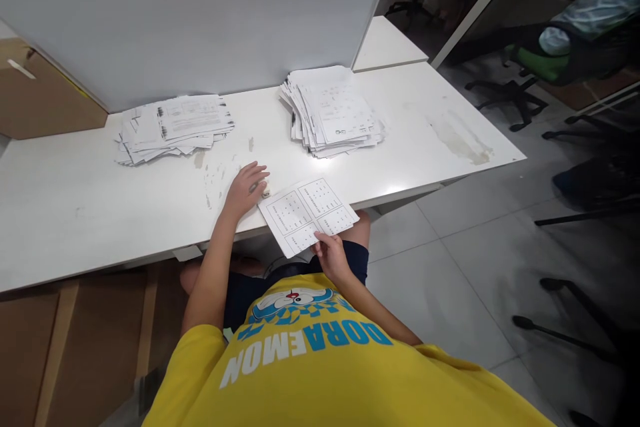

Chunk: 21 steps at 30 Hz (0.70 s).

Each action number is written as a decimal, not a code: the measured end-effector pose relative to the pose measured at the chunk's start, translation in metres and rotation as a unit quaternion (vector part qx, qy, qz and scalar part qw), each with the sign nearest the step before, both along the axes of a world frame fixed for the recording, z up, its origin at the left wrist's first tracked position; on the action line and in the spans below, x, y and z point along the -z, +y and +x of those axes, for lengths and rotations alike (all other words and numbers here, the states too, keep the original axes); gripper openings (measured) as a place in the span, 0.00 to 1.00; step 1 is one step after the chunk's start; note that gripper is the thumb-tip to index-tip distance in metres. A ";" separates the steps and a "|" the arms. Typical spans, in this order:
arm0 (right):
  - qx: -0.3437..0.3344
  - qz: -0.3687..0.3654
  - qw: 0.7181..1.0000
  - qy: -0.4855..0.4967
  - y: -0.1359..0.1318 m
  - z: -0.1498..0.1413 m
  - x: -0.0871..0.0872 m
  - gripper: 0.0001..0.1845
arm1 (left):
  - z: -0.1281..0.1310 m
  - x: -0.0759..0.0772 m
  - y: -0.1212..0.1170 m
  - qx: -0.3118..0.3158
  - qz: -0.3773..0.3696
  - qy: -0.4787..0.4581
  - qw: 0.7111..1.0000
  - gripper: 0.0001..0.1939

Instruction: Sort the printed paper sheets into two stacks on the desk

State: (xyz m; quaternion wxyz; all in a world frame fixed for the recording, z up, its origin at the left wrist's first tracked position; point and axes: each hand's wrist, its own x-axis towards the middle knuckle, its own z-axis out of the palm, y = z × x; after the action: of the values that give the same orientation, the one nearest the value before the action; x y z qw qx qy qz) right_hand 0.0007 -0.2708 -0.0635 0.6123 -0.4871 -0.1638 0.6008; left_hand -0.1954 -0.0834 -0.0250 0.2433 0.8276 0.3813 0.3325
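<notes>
My right hand (331,255) pinches the near edge of a printed sheet (307,213) with four boxed sections; the sheet lies half over the front edge of the white table (75,213). My left hand (246,188) rests on the tabletop just left of the sheet, its fingers curled over a small pale object (265,192) that I cannot identify. Two stacks of printed papers lie farther back: a spread one (173,127) at the left and a thicker one (330,110) at the right.
A grey partition panel (190,13) stands along the table's back. Cardboard boxes (40,93) sit at the far left and under the table. Office chair bases (505,97) and another person's seated legs are on the tiled floor to the right.
</notes>
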 end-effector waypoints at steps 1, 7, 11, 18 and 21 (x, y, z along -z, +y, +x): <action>0.016 0.001 1.000 -0.002 -0.001 -0.001 0.000 0.22 | 0.000 0.000 0.000 -0.001 -0.001 0.003 1.000 0.17; 0.054 0.017 0.998 -0.034 0.005 -0.006 0.006 0.19 | -0.001 -0.001 -0.001 -0.001 -0.022 0.002 1.000 0.17; 0.049 0.022 0.998 -0.044 0.014 -0.010 0.007 0.21 | -0.003 -0.001 0.000 0.002 -0.033 -0.023 0.999 0.16; 0.054 0.013 0.997 -0.058 0.016 -0.012 0.006 0.22 | -0.005 -0.001 0.003 0.025 -0.080 -0.032 0.996 0.16; 0.058 0.007 0.996 -0.067 0.017 -0.011 0.010 0.21 | -0.007 -0.001 0.004 0.037 -0.090 -0.013 0.995 0.18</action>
State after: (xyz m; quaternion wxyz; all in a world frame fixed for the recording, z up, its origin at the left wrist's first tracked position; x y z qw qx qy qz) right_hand -0.0098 -0.2539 -0.0732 0.6372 -0.5304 -0.1803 0.5293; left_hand -0.2019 -0.0795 -0.0242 0.3340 0.8115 0.3756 0.2981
